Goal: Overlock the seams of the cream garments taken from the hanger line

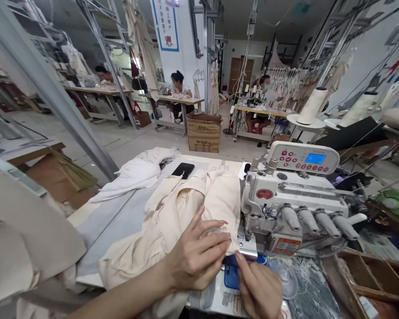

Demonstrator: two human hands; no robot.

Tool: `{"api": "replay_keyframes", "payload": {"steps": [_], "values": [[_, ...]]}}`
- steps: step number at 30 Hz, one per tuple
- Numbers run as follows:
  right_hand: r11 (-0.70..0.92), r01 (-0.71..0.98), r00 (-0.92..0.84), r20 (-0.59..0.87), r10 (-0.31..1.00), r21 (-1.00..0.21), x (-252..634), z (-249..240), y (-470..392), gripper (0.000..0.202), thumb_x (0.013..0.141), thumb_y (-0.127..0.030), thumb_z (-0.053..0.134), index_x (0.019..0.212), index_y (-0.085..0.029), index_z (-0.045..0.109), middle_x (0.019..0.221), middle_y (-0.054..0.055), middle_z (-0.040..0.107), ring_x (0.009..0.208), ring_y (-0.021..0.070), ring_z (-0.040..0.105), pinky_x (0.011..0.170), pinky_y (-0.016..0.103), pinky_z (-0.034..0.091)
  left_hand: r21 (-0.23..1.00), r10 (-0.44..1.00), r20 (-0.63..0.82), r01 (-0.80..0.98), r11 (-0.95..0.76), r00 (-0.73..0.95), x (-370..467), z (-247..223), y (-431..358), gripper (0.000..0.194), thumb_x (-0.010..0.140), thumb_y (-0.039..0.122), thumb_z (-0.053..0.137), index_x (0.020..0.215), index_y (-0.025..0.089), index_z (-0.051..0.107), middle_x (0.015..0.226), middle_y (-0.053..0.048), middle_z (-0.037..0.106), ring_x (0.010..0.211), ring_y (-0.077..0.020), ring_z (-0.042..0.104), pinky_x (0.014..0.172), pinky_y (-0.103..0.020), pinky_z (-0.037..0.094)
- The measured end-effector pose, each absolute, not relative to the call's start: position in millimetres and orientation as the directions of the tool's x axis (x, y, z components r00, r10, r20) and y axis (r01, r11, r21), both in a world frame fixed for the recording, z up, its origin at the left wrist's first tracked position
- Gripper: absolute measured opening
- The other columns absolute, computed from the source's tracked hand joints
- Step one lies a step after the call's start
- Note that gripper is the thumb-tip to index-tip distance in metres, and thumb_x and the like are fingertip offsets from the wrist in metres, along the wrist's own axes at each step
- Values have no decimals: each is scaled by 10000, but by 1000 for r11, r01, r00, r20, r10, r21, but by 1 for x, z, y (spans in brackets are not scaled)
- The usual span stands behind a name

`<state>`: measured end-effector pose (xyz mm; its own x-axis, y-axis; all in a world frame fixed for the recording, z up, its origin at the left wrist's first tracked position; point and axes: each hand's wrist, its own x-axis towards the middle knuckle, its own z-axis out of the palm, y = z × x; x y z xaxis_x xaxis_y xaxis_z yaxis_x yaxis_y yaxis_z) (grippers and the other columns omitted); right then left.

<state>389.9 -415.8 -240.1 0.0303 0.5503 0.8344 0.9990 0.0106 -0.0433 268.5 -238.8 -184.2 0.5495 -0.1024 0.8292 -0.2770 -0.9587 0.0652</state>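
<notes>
A cream fabric piece (173, 217) lies bunched on the table and runs up to the left side of a white overlock sewing machine (295, 199). My left hand (199, 252) rests on the fabric near its right edge, fingers stretched out and spread a little. Just right of it, my right hand (259, 283) pinches the fabric's near corner between thumb and forefinger, in front of the metal plate (248, 248) by the needle area. The fabric's far part spreads behind my left hand.
A black phone (183, 170) and white cloth (136, 175) lie farther back on the table. Thread cones (314, 106) stand behind the machine. A divided wooden box (369, 274) is at the right. Beyond are a cardboard box (204, 133) and several people at other tables.
</notes>
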Motion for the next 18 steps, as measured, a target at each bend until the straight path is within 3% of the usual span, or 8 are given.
{"api": "replay_keyframes", "payload": {"steps": [3, 6, 8, 9, 13, 16, 18], "values": [[-18, 1000, 9, 844, 536, 1, 387, -240, -408, 599, 1023, -80, 509, 1601, -95, 354, 591, -25, 610, 446, 129, 528, 471, 270, 414, -5, -62, 824, -102, -995, 564, 244, -206, -248, 363, 903, 180, 628, 1265, 192, 657, 1242, -87, 727, 1333, -250, 586, 1300, -514, 213], [-45, 999, 11, 849, 528, 15, 386, -243, -411, 572, 1051, -113, 471, 1608, -111, 343, 570, -35, 582, 449, 136, 510, 461, 286, 383, 100, 196, 746, 184, -978, 637, 202, -249, -253, 606, 917, 407, 668, 1466, 205, 508, 1441, -153, 600, 1420, -328, 503, 1230, -551, 330], [-21, 1000, 10, 864, 503, 0, 387, -243, -415, 557, 1051, -116, 472, 1598, -131, 370, 591, -27, 620, 447, 129, 524, 453, 276, 396, 188, 390, 656, 361, -913, 646, 177, -276, -251, 734, 911, 493, 650, 1529, 170, 422, 1483, -181, 561, 1362, -334, 559, 1122, -496, 473], [-7, 1000, 15, 878, 479, -13, 387, -242, -416, 559, 1044, -106, 484, 1593, -147, 386, 619, -20, 656, 452, 122, 544, 459, 262, 419, 242, 464, 615, 407, -881, 638, 169, -286, -249, 697, 922, 467, 632, 1522, 174, 432, 1473, -170, 576, 1314, -313, 601, 1052, -451, 530], [-63, 996, 75, 940, 334, -57, 387, -240, -417, 537, 995, -50, 564, 1512, -192, 527, 732, -4, 776, 489, 108, 657, 522, 207, 515, 579, 652, 459, 353, -735, 604, 174, -285, -246, 331, 877, 248, 551, 1162, 226, 718, 1184, -106, 743, 1107, -268, 697, 888, -379, 588], [-156, 979, 161, 963, 218, -128, 387, -240, -416, 339, 982, -65, 611, 1289, -160, 719, 748, 10, 807, 449, 110, 668, 522, 192, 532, 786, 748, 348, 260, -562, 565, 185, -252, -239, 165, 781, 367, 647, 765, 228, 735, 829, -90, 749, 891, -296, 697, 758, -393, 581], [-187, 965, 218, 958, 187, -183, 386, -240, -418, 219, 1003, -134, 617, 1153, -129, 777, 714, 19, 800, 408, 114, 649, 483, 195, 515, 845, 799, 333, 218, -489, 500, 168, -223, -218, 367, 764, 524, 676, 568, 217, 630, 590, -52, 652, 640, -249, 636, 562, -338, 526]]}}
